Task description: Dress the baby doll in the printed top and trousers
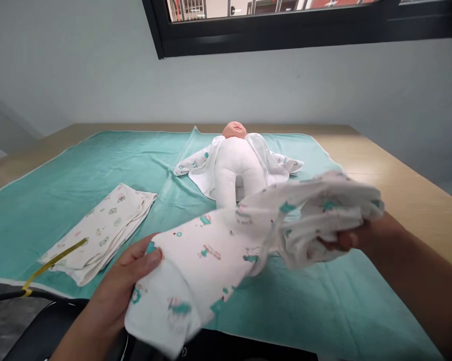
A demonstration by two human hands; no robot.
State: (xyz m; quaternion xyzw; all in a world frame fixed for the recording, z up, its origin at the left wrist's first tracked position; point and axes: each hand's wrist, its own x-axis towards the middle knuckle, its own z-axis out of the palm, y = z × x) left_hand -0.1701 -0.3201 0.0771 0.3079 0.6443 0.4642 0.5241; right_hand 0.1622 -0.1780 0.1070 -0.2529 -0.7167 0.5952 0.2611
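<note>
A white baby garment with teal prints [218, 250] hangs stretched between my hands above the near edge of a teal blanket [98, 165]. My left hand [126, 283] pinches its lower end, thumb on top. My right hand [346, 239] is closed round the bunched upper end. Beyond it a baby doll [235, 165] lies on its back in white clothes, on an opened printed cloth [196, 163].
A folded printed cloth [105, 225] lies on the blanket at the left, with a yellow strap [49, 265] across its near corner. The wooden table [399, 175] runs to the wall. A black chair [53, 326] sits below me.
</note>
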